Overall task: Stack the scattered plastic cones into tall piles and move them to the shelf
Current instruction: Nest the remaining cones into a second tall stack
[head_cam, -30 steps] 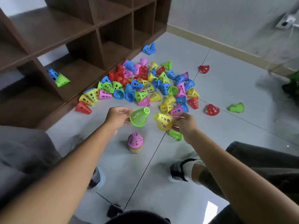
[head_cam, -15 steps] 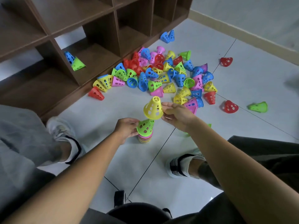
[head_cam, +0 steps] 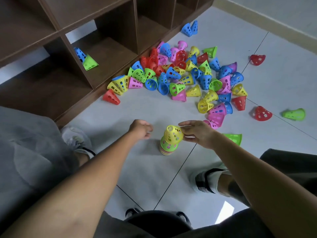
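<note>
resting tilted atop the short stack (head_cam: pixel 169 146) on the floor (head_cam: pixel 145 169), the yellow cone (head_cam: pixel 173 134) meets the right grip (head_cam: pixel 197 133), fingers straight; left grip (head_cam: pixel 140 128) loosely curled, holding nothing; scattered cones (head_cam: pixel 188 78) lie near the shelf (head_cam: pixel 109 48).

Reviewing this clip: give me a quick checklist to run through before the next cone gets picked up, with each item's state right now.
1. Yellow perforated plastic cone seated straight on the multicoloured cone stack: not ok, it sits tilted.
2. Right hand off the yellow cone: not ok, fingers touch it.
3. Left hand free: ok, holds nothing.
4. Stack upright on the grey tiled floor: ok.
5. Loose green plastic cone near the right hand: ok.
6. Room in the brown wooden shelf: ok.
</note>
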Tool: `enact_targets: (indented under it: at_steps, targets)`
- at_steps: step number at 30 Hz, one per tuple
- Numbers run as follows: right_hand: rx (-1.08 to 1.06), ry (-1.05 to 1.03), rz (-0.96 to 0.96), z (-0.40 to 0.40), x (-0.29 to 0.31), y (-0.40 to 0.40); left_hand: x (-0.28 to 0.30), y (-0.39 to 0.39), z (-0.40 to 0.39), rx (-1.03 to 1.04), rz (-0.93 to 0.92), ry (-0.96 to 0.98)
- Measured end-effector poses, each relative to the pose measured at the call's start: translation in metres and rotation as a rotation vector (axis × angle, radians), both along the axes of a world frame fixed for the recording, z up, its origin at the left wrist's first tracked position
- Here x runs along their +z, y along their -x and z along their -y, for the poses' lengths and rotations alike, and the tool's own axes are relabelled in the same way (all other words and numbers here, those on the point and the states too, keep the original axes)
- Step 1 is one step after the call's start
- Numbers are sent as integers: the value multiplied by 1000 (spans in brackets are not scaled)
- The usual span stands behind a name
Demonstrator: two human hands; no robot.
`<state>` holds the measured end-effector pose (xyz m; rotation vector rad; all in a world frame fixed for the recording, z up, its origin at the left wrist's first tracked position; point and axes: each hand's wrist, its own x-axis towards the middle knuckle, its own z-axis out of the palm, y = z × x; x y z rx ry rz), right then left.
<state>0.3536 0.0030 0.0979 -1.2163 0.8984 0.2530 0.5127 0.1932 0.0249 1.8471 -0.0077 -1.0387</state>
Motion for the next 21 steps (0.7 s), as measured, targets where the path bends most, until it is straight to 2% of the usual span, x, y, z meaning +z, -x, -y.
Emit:
enact_targets:
  at_steps: [2,9,14,17,21]
  targets:
    - [6,17,-21,0,-4,-3,1,-27,0,-7,86,-52]
    - [64,66,-77,2,-20,-3,18,-140,-9,60,555,-234]
    - [97,101,-110,5,-32,-9,18,-197,-17,122,601,-245]
    - [127,127,-126,8,-37,-15,15,-217,-18,34,716,-350]
    - [122,194,-159,14,-43,-27,6,-234,-7,-96,840,-396]
